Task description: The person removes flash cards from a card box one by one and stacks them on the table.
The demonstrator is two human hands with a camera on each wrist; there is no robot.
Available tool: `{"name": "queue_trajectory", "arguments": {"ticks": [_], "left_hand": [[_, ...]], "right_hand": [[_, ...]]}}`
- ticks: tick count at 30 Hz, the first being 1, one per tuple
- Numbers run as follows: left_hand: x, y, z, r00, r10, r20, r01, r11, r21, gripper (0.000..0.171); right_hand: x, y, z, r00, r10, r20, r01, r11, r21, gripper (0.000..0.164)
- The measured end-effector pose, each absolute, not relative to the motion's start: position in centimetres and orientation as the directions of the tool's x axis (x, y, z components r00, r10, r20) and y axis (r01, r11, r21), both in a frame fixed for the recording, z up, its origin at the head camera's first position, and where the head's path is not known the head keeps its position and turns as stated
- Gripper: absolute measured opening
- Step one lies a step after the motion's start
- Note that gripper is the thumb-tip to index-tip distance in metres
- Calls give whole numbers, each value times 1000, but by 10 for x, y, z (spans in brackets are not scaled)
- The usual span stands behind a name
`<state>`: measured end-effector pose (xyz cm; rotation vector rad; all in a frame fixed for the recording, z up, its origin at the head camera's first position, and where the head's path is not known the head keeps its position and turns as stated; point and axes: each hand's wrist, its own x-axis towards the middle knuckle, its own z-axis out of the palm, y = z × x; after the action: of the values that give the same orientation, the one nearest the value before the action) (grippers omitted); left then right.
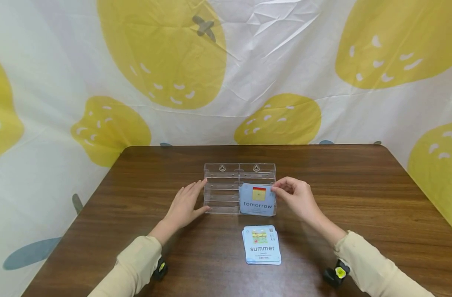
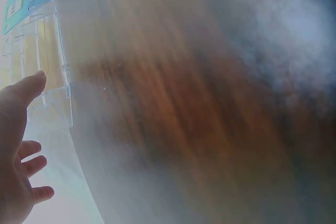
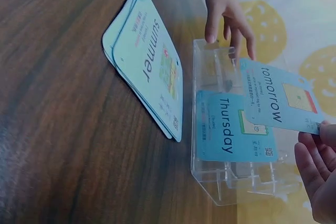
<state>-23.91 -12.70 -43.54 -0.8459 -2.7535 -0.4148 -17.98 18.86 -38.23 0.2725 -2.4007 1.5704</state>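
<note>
Right hand [image 1: 300, 200], right of centre in head view: thumb and fingers pinch the "tomorrow" card [image 1: 258, 200] by its upper right corner. Card is over the lower right column of the clear rack [image 1: 222, 192], mid-frame; can't tell if it touches the rack. Right wrist view, right of centre: "Thursday" card [image 3: 226, 127] in the rack, partly overlapped by "tomorrow".

Left hand [image 1: 185, 206], left of centre: wide, thumb apart from fingers, tips at the rack's left edge, holding nothing. Firm contact unclear.

Card stack [image 1: 262, 247], "summer" on top, lower centre, on the wooden bench [image 1: 136, 189], just below the rack. Lemon-print cloth [image 1: 285, 53] fills upper frame. Sleeves pale, black device [image 1: 334, 275] by right cuff.
</note>
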Motion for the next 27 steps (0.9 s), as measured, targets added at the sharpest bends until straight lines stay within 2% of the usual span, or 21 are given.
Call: {"name": "queue_trajectory", "arguments": {"ticks": [14, 21, 27], "left_hand": [[-239, -127, -437, -808, 506, 302, 573, 794, 204, 80], [-239, -127, -437, -805, 505, 311, 575, 793, 200, 80], [-239, -127, -436, -804, 505, 315, 576, 793, 198, 79]], "right_hand": [[-163, 190, -393, -972, -95, 217, -237, 379, -895, 8], [-156, 192, -401, -991, -120, 59, -96, 330, -939, 12], [-152, 196, -408, -989, -149, -21, -26, 304, -952, 16]]}}
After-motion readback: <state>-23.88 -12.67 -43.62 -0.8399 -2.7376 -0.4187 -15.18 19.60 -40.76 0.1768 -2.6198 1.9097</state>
